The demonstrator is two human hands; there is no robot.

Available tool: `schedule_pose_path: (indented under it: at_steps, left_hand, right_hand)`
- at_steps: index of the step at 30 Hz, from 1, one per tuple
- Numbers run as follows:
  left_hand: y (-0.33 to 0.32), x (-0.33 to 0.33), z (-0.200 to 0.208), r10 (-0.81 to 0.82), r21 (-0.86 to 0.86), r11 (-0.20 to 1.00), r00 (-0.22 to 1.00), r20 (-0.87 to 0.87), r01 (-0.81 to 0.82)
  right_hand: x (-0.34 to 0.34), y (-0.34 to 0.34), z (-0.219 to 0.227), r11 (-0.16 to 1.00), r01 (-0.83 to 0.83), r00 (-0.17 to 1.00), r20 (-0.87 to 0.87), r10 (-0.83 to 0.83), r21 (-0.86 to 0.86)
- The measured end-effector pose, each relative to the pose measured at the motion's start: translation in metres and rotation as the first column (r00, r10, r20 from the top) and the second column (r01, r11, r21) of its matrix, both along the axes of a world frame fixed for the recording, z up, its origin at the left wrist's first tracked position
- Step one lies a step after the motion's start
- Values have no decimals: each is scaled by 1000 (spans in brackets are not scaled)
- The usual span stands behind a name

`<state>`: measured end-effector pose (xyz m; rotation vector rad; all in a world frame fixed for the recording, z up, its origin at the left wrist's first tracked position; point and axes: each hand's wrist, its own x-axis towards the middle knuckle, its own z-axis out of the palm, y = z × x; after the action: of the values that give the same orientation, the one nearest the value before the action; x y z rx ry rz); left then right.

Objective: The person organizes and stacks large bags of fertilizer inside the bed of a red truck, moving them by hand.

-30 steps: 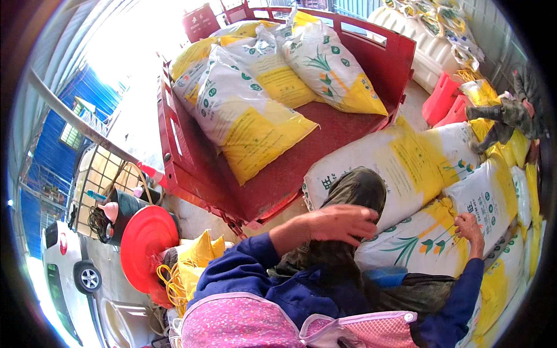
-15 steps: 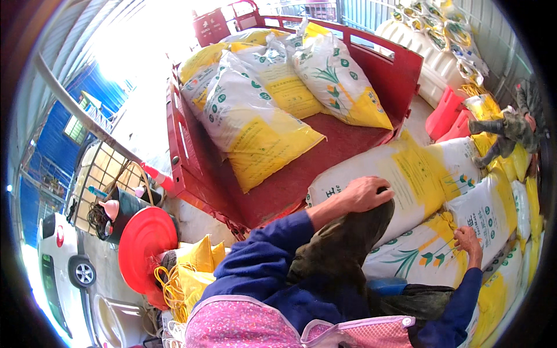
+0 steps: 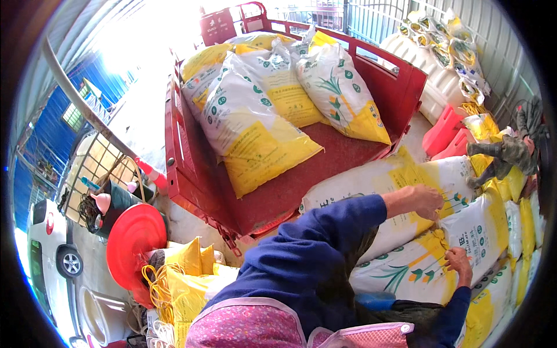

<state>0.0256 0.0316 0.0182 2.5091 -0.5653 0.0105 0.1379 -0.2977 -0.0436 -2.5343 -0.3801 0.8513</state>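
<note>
My left hand reaches across over a white-and-yellow woven sack, its fingers stretched and bent downward, with nothing visible in them. Lower right, my right hand is closed, fingertips pinched together beside the gathered yellow end of another printed sack. Whatever the right fingers pinch is too small to make out. A further white-and-yellow sack lies just beyond both hands. My left sleeve hides part of the sacks beneath it.
A red cargo bed ahead carries several full sacks. At left are a red round lid, yellow rope, a traffic cone, a white bucket and a white car. Red containers stand at right.
My left hand has left my knee and swung right, toward the right hand. The right hand stays low by the sack end, shifted slightly. The view has tilted a little.
</note>
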Motion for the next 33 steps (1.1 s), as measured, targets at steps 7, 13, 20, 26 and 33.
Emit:
schedule_pose_path:
  at_steps: [7,13,20,26,33]
  left_hand:
    - [10,16,-65,-88,82,985,844,-528,154]
    - [8,19,-65,-28,64,997,948,-318,51]
    - [22,5,-53,-14,-24,1000,864,-503,2]
    - [29,-5,-42,-5,-24,1000,859,-511,-8]
    - [25,1,-48,-12,-8,1000,881,-473,9]
  right_hand:
    - [-2,12,-6,999,-34,999,16,34,5]
    - [14,4,-13,989,-147,825,548,135,-21]
    - [18,13,0,971,-114,675,734,-79,209]
    - [17,15,-4,978,-97,819,572,-28,187]
    - [38,-36,-46,946,-280,472,834,286,-166]
